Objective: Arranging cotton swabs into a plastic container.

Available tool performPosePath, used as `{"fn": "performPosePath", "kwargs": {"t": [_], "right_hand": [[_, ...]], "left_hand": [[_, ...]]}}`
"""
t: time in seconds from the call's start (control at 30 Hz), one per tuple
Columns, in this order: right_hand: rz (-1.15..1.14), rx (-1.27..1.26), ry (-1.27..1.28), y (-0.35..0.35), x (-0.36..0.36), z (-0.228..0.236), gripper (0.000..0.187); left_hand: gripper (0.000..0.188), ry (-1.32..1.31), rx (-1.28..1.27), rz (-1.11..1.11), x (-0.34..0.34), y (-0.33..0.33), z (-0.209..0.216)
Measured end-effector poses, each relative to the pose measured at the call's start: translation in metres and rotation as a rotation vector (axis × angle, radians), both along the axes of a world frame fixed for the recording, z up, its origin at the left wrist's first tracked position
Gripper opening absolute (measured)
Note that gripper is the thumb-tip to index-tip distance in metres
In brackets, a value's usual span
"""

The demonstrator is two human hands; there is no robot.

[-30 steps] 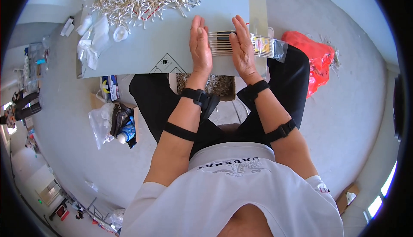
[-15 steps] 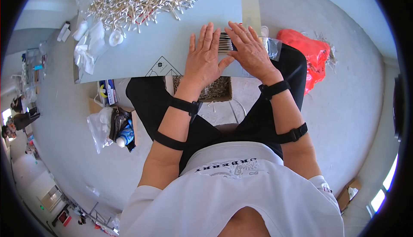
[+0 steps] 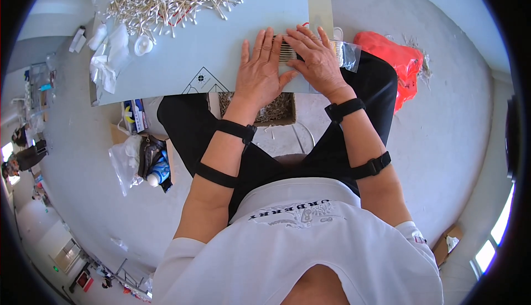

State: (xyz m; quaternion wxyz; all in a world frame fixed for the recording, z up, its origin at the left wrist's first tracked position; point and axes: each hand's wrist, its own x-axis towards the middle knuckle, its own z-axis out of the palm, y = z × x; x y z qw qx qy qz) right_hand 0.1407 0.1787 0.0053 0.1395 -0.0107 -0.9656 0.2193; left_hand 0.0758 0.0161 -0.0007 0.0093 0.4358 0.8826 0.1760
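A clear plastic packet of cotton swabs (image 3: 287, 54) lies flat near the right edge of the table, its swabs lined up side by side. My left hand (image 3: 259, 70) rests at the packet's left end, palm down, with fingers stretched out. Across the packet's middle lies my right hand (image 3: 316, 64), also palm down, fingers extended and slightly apart. Beyond the right hand, the packet's clear end (image 3: 350, 57) sticks out past the table edge. The hands hide part of the swabs, and neither hand grips anything.
Loose cotton swabs (image 3: 166, 0) are heaped at the far left of the table (image 3: 160, 81), by a round white lid-like piece (image 3: 143, 45) and crumpled white plastic (image 3: 113, 56). A red plastic bag (image 3: 390, 58) lies at right. Below the table stands a cardboard box of sticks (image 3: 282, 121).
The view has shifted slightly, moving the table a little up and left. Both hands stay flat at the packet, with the right hand's fingers spread a bit differently.
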Motion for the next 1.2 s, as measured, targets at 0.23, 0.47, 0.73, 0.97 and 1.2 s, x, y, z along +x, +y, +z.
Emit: {"fn": "performPosePath", "kwargs": {"t": [0.23, 0.47, 0.73, 0.97, 1.2], "right_hand": [[-0.136, 0.097, 0.014, 0.009, 0.009, 0.002, 0.054], [-0.326, -0.005, -0.155, 0.038, 0.036, -0.025, 0.052], [-0.322, -0.082, -0.157, 0.037, 0.036, -0.027, 0.052], [-0.326, -0.087, -0.173, 0.037, 0.035, -0.029, 0.053], [-0.318, -0.075, -0.176, 0.037, 0.035, -0.029, 0.053]], "left_hand": [[0.079, 0.000, -0.021, -0.002, 0.001, -0.001, 0.001], [0.080, 0.006, -0.022, -0.001, 0.004, 0.013, 0.000], [0.077, -0.040, -0.027, -0.027, 0.010, 0.031, -0.002], [0.074, -0.048, -0.010, -0.061, 0.015, 0.039, -0.001], [0.072, -0.054, 0.022, -0.045, 0.018, 0.044, -0.004]]}}
